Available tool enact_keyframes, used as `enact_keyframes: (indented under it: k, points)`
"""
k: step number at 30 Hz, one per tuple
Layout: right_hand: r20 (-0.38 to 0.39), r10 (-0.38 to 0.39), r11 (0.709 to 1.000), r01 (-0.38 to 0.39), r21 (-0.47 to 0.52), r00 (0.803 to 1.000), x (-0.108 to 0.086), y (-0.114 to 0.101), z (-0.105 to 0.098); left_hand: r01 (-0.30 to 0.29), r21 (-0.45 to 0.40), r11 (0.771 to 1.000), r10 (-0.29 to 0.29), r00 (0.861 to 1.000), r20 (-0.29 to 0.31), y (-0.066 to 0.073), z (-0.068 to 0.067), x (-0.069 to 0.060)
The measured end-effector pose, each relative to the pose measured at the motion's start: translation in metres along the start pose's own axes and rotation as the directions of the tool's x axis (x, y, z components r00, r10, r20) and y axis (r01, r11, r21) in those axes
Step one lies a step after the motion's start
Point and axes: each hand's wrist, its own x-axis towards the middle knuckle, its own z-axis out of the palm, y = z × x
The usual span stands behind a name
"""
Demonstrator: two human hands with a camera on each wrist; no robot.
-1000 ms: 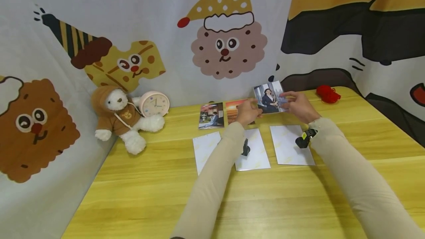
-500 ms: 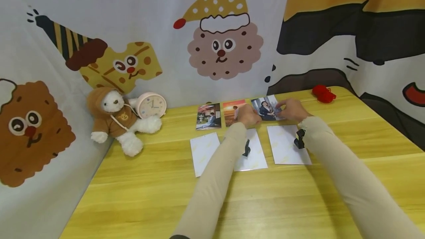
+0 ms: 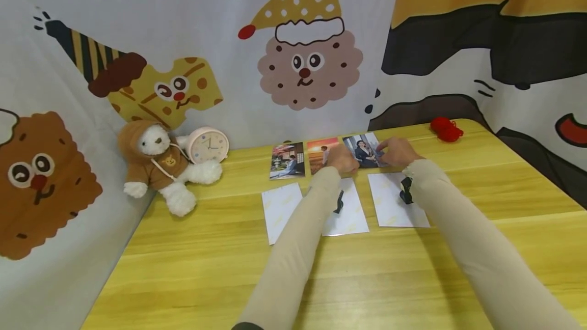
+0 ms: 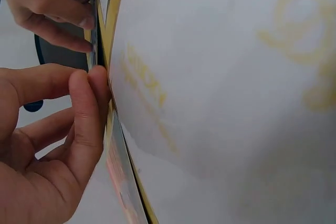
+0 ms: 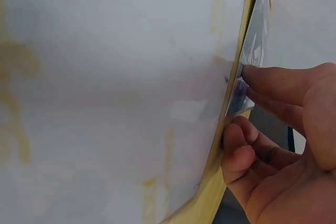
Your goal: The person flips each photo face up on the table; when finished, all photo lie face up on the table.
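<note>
A photo of a person in a dark suit (image 3: 364, 150) lies at the back of the table. My right hand (image 3: 399, 152) holds its right side, with fingertips on its surface in the right wrist view. At its lower left corner is my left hand (image 3: 341, 159), its thumb and a finger brought together at the tips (image 4: 97, 77); whether the corner is between them is hidden. Left of that, a sunset photo (image 3: 315, 154) is partly covered by the left hand. A garden photo (image 3: 287, 161) completes the back row.
White sheets lie in front of the photos: a left one (image 3: 278, 210), a middle one (image 3: 348, 218) under the left forearm, and a right one (image 3: 394, 208). A plush bear (image 3: 169, 162) and round clock (image 3: 209, 145) stand at the left; a red bundle (image 3: 446, 130) is at the back right.
The suit photo, held up tilted by both hands one second ago, has come down onto the table beside the sunset photo. Since half a second ago it has slid slightly left with my right hand.
</note>
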Motion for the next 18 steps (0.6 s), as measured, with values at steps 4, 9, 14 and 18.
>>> enact_keyframes:
  k: [4,9,14,18]
  points:
    - [0.001,-0.008,1.000,0.008,-0.010,1.000,0.001,0.000,0.001,0.029,-0.007,1.000,-0.029,1.000,0.007,0.001,0.000,-0.003]
    - [-0.001,0.007,1.000,-0.007,-0.016,1.000,0.003,0.001,0.003,0.038,0.103,0.994,-0.037,0.999,-0.007,0.001,0.003,0.000]
    - [-0.049,-0.038,0.999,0.036,-0.035,0.998,0.004,0.005,0.002,0.024,-0.006,1.000,-0.024,1.000,0.011,-0.004,-0.001,0.005]
    - [-0.098,-0.095,0.995,0.096,0.013,0.991,-0.003,-0.002,-0.009,0.041,-0.451,0.892,-0.007,0.997,0.078,-0.015,-0.024,0.003]
